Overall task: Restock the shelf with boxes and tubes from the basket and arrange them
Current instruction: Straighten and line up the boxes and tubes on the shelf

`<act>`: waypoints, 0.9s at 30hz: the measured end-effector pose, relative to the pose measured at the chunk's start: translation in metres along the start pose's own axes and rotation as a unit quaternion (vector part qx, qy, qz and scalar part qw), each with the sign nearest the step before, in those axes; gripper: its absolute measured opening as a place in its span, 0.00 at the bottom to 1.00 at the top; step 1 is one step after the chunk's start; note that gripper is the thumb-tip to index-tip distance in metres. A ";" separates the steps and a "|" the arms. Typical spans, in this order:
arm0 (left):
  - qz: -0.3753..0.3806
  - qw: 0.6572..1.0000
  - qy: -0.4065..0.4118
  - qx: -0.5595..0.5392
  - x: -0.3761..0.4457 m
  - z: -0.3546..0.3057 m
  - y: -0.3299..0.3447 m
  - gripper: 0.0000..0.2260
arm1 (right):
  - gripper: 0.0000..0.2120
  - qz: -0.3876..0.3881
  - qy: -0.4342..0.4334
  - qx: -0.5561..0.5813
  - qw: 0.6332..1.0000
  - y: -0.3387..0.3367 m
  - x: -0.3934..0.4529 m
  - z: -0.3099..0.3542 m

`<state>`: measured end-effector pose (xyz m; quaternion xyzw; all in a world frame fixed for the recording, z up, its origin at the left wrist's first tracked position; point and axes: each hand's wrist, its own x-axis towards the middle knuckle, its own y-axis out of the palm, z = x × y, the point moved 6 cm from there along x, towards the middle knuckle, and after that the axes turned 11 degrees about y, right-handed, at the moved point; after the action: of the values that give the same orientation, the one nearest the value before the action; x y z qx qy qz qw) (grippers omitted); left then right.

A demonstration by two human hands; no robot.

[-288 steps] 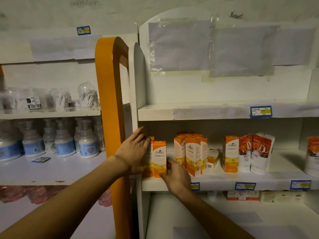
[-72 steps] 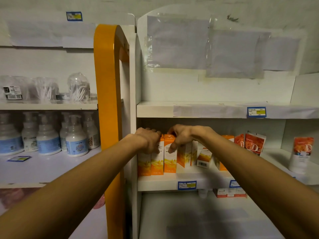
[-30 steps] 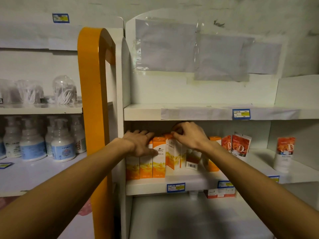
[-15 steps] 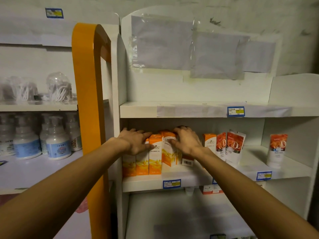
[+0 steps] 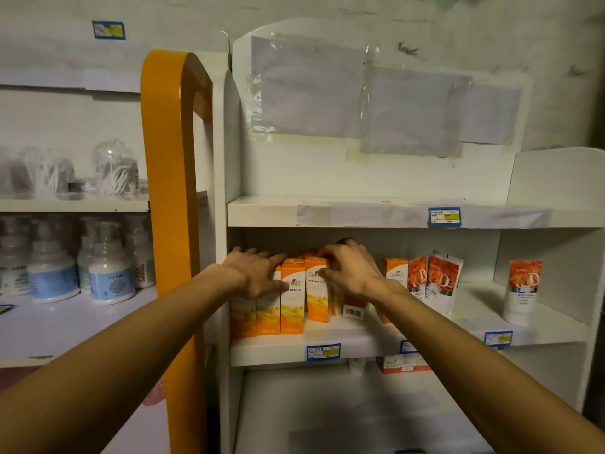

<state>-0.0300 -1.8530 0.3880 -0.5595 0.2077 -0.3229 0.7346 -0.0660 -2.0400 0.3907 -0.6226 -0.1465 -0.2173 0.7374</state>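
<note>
1. Pressing flat, the left hand lies with fingers straight on the tall orange-and-white cardboard boxes at the left end of the white middle shelf.
2. Right hand — fingers curled — grips the next upright box just beside them.

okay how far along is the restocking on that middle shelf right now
Done: a row of orange boxes stands upright at the shelf's left end. In hand: the left hand rests flat on that row while the right hand grips the next box, set further back. Left: a barcode box behind looks out of line. The basket isn't in view.
</note>
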 end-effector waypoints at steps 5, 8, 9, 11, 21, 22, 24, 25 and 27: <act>0.000 1.000 -0.001 -0.001 0.002 0.001 0.001 0.36 | 0.19 0.023 0.002 0.048 0.999 0.003 0.005 -0.003; -0.001 1.000 -0.002 -0.002 0.004 0.003 0.003 0.37 | 0.18 0.046 0.002 0.071 0.996 0.004 0.011 -0.001; -0.001 1.000 -0.001 -0.002 0.004 0.003 0.004 0.37 | 0.17 0.060 0.007 0.086 0.994 0.004 0.013 -0.001; -0.005 1.000 0.001 -0.003 0.004 0.003 0.005 0.37 | 0.15 0.085 0.021 0.127 0.988 0.004 0.017 0.001; -0.015 1.000 0.005 -0.016 0.005 0.003 0.005 0.38 | 0.21 0.182 0.028 0.073 0.980 0.019 0.029 0.018; -0.019 1.000 0.007 -0.014 0.006 0.003 0.005 0.38 | 0.21 0.189 0.025 0.056 0.980 0.020 0.029 0.017; -0.022 1.000 0.009 -0.017 0.007 0.005 0.007 0.39 | 0.19 0.217 0.046 0.008 0.975 0.021 0.031 0.009; -0.023 1.000 0.008 -0.019 0.008 0.006 0.008 0.39 | 0.20 0.230 0.058 -0.012 0.971 0.019 0.029 0.008; -0.023 0.999 0.008 -0.021 0.009 0.007 0.010 0.40 | 0.23 0.224 0.053 -0.031 0.973 0.017 0.034 0.006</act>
<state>-0.0169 -1.8530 0.3808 -0.5766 0.2069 -0.3399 0.7136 -0.0281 -2.0364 0.3934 -0.6497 0.0429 -0.0835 0.7544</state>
